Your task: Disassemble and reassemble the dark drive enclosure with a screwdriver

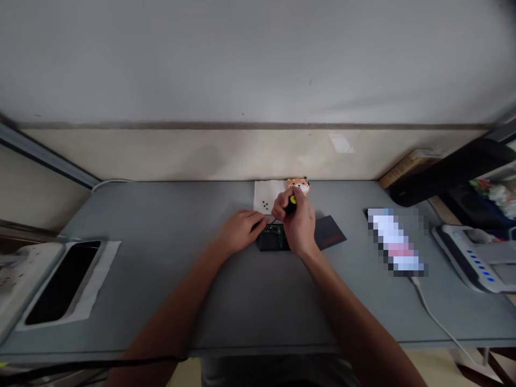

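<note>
A small dark case with a green circuit board [272, 236] lies on the grey table. My left hand [242, 230] is at the case's upper left corner, its fingers and thumb closed on the edge. In my right hand [299, 219] is a screwdriver with a black and yellow handle [292, 203]. Its thin shaft slants down toward the board near my left fingertips; my hands partly hide where the tip rests. Behind the case, several tiny dark screws [265, 205] lie on a white sheet of paper [268, 189]. A flat dark cover [330, 232] sits just right of my right hand.
An orange and white animal-face item [299, 185] stands against the wall. Toward the right are a charging phone [395, 242], a power strip [475, 258] and a black cylinder [447, 172]. A black phone [64, 282] lies on white paper at left, beside another power strip [28, 274].
</note>
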The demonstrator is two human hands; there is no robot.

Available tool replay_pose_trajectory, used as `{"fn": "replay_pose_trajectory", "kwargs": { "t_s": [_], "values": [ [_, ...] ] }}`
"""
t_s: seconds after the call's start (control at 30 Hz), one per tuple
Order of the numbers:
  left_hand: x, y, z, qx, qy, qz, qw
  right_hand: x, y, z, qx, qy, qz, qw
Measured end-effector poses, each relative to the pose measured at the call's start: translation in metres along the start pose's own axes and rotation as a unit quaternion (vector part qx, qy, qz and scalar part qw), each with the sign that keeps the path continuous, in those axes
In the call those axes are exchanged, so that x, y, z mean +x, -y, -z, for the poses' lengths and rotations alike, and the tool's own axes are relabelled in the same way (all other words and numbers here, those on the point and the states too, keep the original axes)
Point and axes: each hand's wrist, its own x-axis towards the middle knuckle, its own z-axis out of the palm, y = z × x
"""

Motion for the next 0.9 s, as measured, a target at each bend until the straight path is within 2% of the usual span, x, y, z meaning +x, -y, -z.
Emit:
{"fn": "replay_pose_trajectory", "kwargs": {
  "t_s": [0.17, 0.33, 0.5, 0.7, 0.9],
  "values": [
    [-0.0004, 0.0003, -0.0004, 0.004, 0.002, 0.009, 1.000, 0.0010, -0.0011, 0.0017, -0.013, -0.017, 0.013, 1.000],
    [-0.0004, 0.0006, 0.0004, 0.003, 0.007, -0.002, 1.000, 0.0016, -0.0002, 0.0015, -0.007, -0.004, 0.001, 1.000],
    [-0.0005, 0.0013, -0.0006, 0.008, -0.002, -0.001, 1.000, 0.0023, 0.0001, 0.0026, -0.011, -0.027, 0.010, 1.000],
    [-0.0009, 0.0009, -0.0001, -0.003, -0.004, -0.002, 1.000, 0.0010, -0.0004, 0.0007, 0.007, 0.003, 0.002, 1.000],
    [-0.0007, -0.0003, -0.0001, 0.009, -0.009, -0.003, 1.000, 0.0006, 0.0003, 0.0015, -0.001, -0.004, 0.014, 1.000]
  ]
}}
